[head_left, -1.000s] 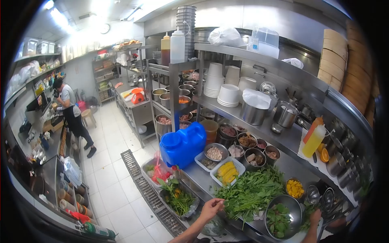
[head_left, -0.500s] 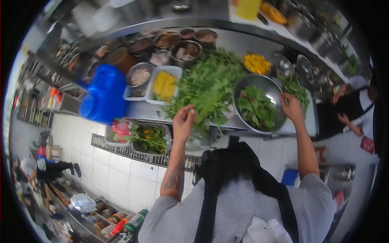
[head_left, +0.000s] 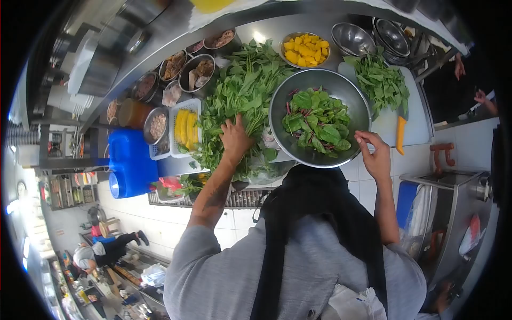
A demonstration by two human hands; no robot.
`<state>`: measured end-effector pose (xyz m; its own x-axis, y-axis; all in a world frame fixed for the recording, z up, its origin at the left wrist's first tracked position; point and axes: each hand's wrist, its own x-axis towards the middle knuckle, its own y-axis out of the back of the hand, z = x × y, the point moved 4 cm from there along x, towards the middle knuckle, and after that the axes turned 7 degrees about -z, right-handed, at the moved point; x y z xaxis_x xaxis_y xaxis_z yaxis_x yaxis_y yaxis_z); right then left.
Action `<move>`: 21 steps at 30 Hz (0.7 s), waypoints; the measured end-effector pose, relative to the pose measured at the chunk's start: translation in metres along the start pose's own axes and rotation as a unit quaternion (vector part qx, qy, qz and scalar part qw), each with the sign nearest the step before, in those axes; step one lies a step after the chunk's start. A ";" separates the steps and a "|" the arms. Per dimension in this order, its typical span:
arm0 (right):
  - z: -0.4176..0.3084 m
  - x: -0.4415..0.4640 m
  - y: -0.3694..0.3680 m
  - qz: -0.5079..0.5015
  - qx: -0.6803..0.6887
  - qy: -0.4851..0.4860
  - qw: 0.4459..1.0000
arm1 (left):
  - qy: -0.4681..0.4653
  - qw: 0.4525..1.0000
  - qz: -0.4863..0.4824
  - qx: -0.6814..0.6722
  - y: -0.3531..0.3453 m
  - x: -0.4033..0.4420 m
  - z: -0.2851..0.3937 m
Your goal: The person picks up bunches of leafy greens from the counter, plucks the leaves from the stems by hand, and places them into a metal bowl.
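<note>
Green leaves [head_left: 250, 88] under spread left hand [head_left: 237, 141], right hand [head_left: 376, 155] at bowl [head_left: 341, 89] rim, grip unclear

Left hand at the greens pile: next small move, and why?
Probably close the left hand on a few stems: its fingers are spread at the pile of greens. The steel bowl beside the pile holds loose leaves with bare metal around them, and the right hand is at its rim.
</note>
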<state>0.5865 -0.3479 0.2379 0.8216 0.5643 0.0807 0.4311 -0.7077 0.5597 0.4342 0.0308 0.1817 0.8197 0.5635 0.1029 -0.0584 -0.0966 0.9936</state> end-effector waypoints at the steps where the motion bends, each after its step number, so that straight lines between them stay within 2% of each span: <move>1: 0.001 0.003 0.001 -0.005 0.001 -0.004 1.000 | 0.017 0.999 -0.026 -0.036 -0.009 0.003 -0.004; 2: 0.000 0.008 0.003 0.000 0.004 -0.006 1.000 | 0.011 0.999 -0.025 -0.033 -0.022 0.011 -0.016; 4: -0.006 0.018 0.003 -0.004 0.002 0.018 1.000 | -0.033 0.956 -0.037 -0.290 -0.049 0.024 -0.051; 5: -0.008 0.023 0.003 -0.006 0.003 0.015 1.000 | 0.025 0.942 -0.093 -0.320 -0.025 0.027 -0.053; 8: -0.021 0.039 0.004 -0.011 -0.008 0.049 0.999 | 0.039 0.926 -0.088 -0.366 -0.004 0.033 -0.071; 10: -0.034 0.044 0.001 -0.025 -0.029 0.074 0.997 | 0.011 0.861 -0.074 -0.503 0.008 0.039 -0.080; 12: -0.036 0.048 -0.007 -0.035 -0.035 0.076 0.996 | -0.015 0.774 -0.073 -0.629 0.037 0.045 -0.082; 16: -0.048 0.048 -0.022 -0.079 -0.032 0.091 0.992 | 0.004 0.743 -0.089 -0.663 0.095 0.050 -0.086; 18: -0.049 0.045 -0.029 -0.082 -0.030 0.092 0.992 | 0.028 0.695 -0.126 -0.707 0.096 0.053 -0.093; 19: -0.048 0.042 -0.032 -0.081 -0.030 0.091 0.992 | 0.028 0.695 -0.125 -0.707 0.086 0.057 -0.098; 21: -0.051 0.037 -0.036 -0.081 -0.029 0.092 0.992 | 0.033 0.612 -0.179 -0.769 0.028 0.061 -0.111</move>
<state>0.5826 -0.2801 0.2627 0.6596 0.7399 0.1324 0.5249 -0.5795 0.6235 0.4195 0.1536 0.2214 0.9151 0.3597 -0.1821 -0.3912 0.9016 -0.1849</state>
